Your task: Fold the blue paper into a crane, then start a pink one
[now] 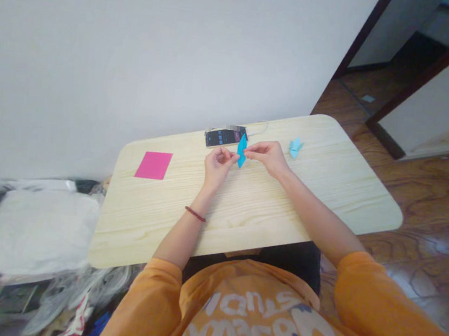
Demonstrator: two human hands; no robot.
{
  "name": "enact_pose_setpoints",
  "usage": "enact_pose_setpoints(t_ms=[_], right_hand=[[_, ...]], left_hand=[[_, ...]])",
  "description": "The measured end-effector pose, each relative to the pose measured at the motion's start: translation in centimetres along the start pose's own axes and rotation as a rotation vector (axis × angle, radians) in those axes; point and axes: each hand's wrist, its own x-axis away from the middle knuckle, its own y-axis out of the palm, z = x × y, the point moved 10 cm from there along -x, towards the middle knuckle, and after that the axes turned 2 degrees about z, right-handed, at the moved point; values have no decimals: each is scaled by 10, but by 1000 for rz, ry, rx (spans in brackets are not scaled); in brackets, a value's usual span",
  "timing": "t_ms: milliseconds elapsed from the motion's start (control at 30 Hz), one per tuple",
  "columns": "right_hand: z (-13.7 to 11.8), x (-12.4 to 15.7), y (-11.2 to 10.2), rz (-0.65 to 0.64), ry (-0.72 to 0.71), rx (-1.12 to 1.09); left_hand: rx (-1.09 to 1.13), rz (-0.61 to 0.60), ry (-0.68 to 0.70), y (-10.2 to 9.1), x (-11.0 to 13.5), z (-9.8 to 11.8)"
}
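A folded piece of blue origami paper (pixel 242 151), narrow and pointed at both ends, is held upright above the table between my two hands. My left hand (pixel 218 163) pinches it from the left, its fingertips closed on the lower part. From the right, my right hand (pixel 269 156) grips the same paper between thumb and fingers near its middle. Just behind the paper lies a smartphone (pixel 222 136) with a lit dark screen, partly covered by the paper's tip.
The light wooden table (pixel 186 212) stands against a white wall. At left on it lies a pink paper stack (pixel 154 165); at right rests a light blue folded paper figure (pixel 296 147). A white cable (pixel 262 129) runs behind the phone. A white bag (pixel 37 227) sits beside the table.
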Motion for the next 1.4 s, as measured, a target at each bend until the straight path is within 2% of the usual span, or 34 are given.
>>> enact_pose_setpoints(t_ms=[500,700,1133,1400], right_hand=[[-22,10,7,34,-210,170],[-30,15,7,57,-238,219],[-32,14,8,44,-318,369],[-37,16,13,11,-385,472]], left_hand=[[-81,65,150,-7,2,8],[-145,36,182,-5,5,12],[-428,0,463,3,10,26],[-441,-14,424,5,9,24]])
